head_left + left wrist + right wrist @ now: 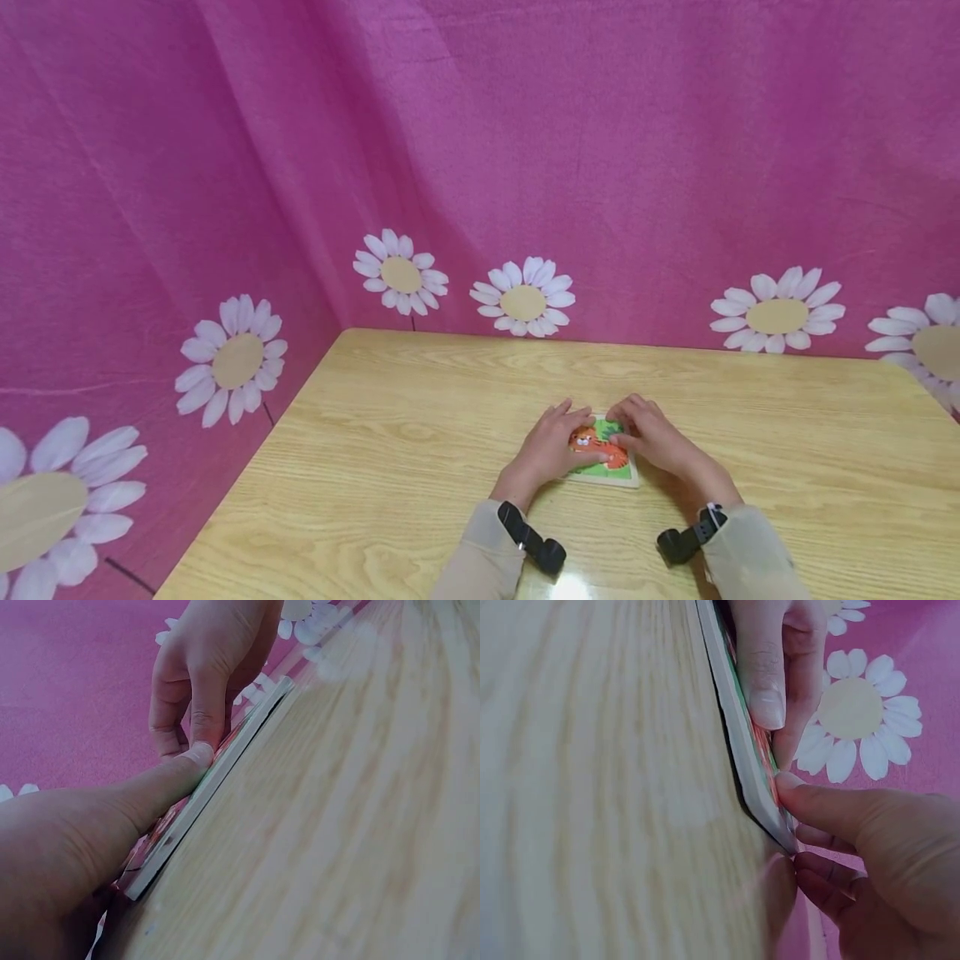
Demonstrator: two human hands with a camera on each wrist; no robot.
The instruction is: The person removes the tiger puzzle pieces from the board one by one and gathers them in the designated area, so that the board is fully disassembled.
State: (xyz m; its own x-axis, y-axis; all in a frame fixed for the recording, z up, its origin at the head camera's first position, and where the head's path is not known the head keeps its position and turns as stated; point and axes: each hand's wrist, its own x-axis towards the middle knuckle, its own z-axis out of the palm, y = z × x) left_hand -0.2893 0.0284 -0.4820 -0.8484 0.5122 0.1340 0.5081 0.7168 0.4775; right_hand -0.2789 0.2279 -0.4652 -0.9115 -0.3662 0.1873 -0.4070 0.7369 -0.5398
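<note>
A small flat tiger puzzle point(611, 472), with an orange tiger on green and a pale border, lies on the wooden table. Over its left side rests my left hand point(550, 446), its fingers extended toward the far edge and its thumb laid across the picture. My right hand point(660, 437) grips the far right corner, thumb on the face and curled fingers at the edge. In the right wrist view, the right thumb point(810, 799) touches the face close to the left hand's fingertips. Both hands cover part of the picture.
The light wooden table point(375, 467) extends around the puzzle on all sides. A pink cloth point(600, 150) printed with white daisies hangs behind and to the left. A black wrist camera point(532, 540) is strapped on the left wrist, and another camera point(690, 536) on the right.
</note>
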